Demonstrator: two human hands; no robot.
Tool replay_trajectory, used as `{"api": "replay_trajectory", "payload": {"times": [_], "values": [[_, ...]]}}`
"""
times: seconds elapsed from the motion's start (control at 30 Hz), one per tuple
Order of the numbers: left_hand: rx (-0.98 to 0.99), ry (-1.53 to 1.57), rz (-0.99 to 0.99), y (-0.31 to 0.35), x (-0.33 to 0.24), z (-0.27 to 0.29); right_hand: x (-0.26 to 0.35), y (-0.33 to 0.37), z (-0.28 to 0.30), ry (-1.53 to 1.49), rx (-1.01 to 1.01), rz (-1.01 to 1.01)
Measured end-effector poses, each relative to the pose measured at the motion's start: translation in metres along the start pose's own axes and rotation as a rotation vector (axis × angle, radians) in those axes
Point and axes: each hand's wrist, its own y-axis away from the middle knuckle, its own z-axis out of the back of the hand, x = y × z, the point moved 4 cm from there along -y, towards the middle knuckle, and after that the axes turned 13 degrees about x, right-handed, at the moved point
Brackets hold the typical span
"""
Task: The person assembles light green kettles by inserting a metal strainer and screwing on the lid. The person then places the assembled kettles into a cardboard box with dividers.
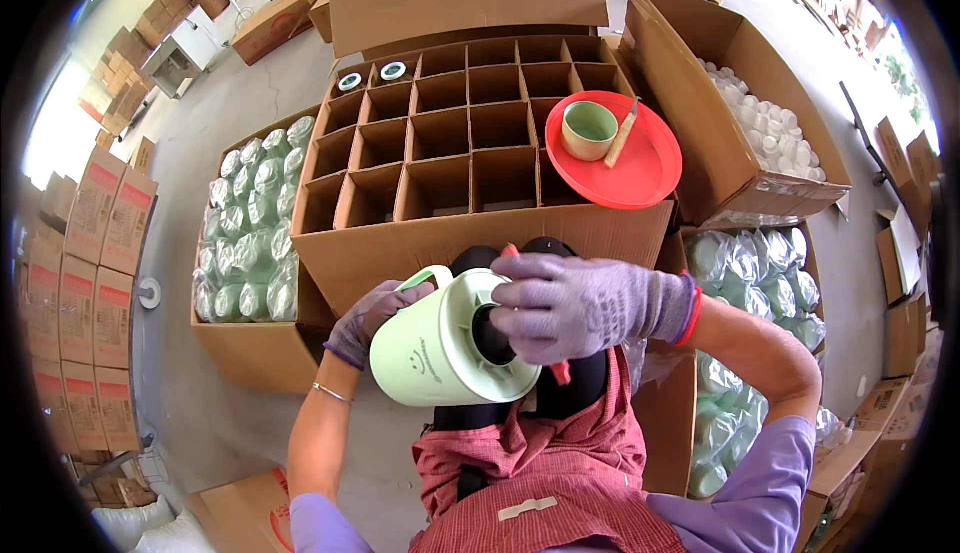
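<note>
A pale green jug (410,355) with a smiling face printed on its side lies tilted over my lap. My gloved left hand (378,315) grips it near its handle (428,275). My gloved right hand (575,303) is closed at the jug's round end, over a black round part (488,338). Red ends of something (562,371) stick out above and below my right fingers; its middle is hidden. In front stands a divided carton (480,228), with two capped items (393,71) in its far left cells.
A red round tray (640,188) on the carton's right side holds a green cup (588,131) and a brush-like tool (622,138). Bagged green items fill boxes left (262,213) and right (745,263). A carton (690,83) holds white cups (765,128). Stacked cartons (80,298) stand left.
</note>
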Motion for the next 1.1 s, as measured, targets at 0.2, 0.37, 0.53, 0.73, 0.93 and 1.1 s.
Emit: {"api": "replay_trajectory", "payload": {"times": [0.2, 0.37, 0.53, 0.73, 0.93, 1.1], "values": [[-0.229, -0.392, 0.050, 0.010, -0.075, -0.017, 0.008, 0.026, -0.029, -0.871, -0.091, -0.655], [-0.859, -0.244, -0.224, 0.038, -0.095, -0.062, 0.009, 0.057, -0.053, -1.782, -0.222, -1.551], [-0.539, -0.552, -0.020, 0.040, -0.123, -0.073, -0.011, 0.050, -0.029, -1.420, 0.191, -1.378], [-0.256, -0.522, 0.127, 0.042, -0.115, -0.091, -0.071, 0.096, 0.000, -0.092, 0.229, -1.189], [0.058, -0.162, 0.474, 0.017, -0.115, -0.088, -0.131, 0.201, -0.029, -0.172, 0.715, -1.274], [-0.210, 0.274, 0.324, 0.019, -0.096, -0.081, -0.159, 0.253, 0.050, -0.100, 0.048, -1.303]]}}
